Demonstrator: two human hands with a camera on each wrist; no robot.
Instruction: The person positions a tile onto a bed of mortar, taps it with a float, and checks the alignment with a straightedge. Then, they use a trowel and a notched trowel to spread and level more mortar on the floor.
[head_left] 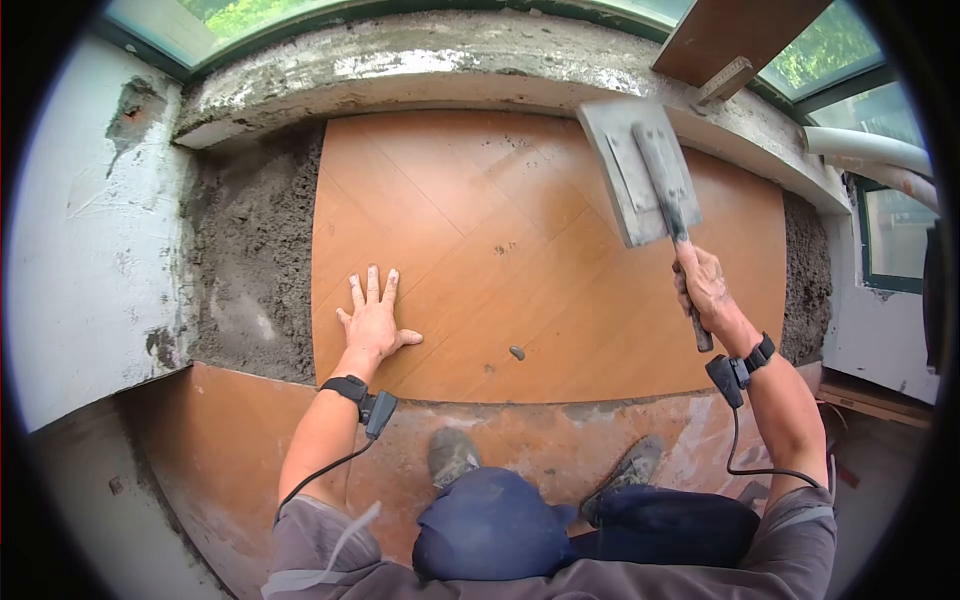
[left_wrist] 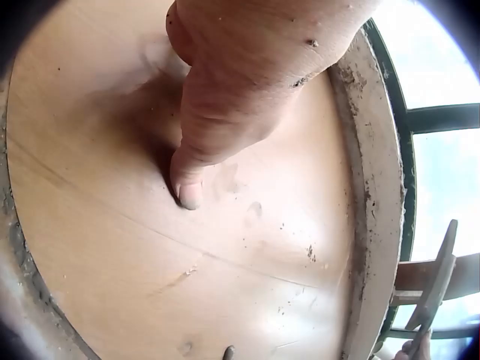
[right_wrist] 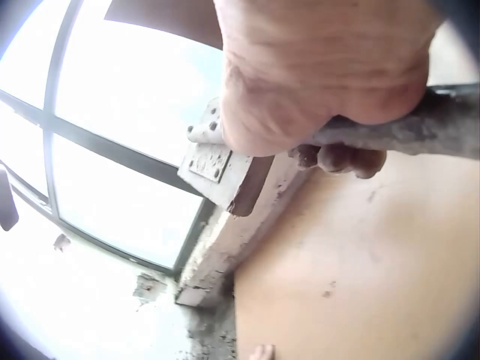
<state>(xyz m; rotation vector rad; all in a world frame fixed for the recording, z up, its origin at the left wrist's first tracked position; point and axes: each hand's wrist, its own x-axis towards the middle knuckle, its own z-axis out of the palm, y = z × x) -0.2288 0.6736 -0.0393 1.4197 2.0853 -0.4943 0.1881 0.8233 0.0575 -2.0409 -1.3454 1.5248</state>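
A large orange-brown tile (head_left: 480,270) with thin diagonal lines lies in front of the person. My left hand (head_left: 372,325) rests on its left part, fingers spread and straight; in the left wrist view the thumb (left_wrist: 193,150) touches the tile surface. The right hand (head_left: 706,285) grips the handle of a flat tamping paddle (head_left: 620,175), raised over the tile's right side. Its grey square head is tilted, and the right wrist view shows rivets on the plate (right_wrist: 212,166). Fingers (right_wrist: 352,160) curl round the dark handle (right_wrist: 446,124). A small dark lump (head_left: 517,353) sits on the tile.
Rough grey mortar (head_left: 250,240) shows left of the tile, with a narrower strip (head_left: 805,280) at right. A concrete sill (head_left: 420,60) runs behind, below windows. White pipes (head_left: 865,147) jut in at right. The person's shoes (head_left: 453,455) stand on the nearer floor tiles (head_left: 390,450).
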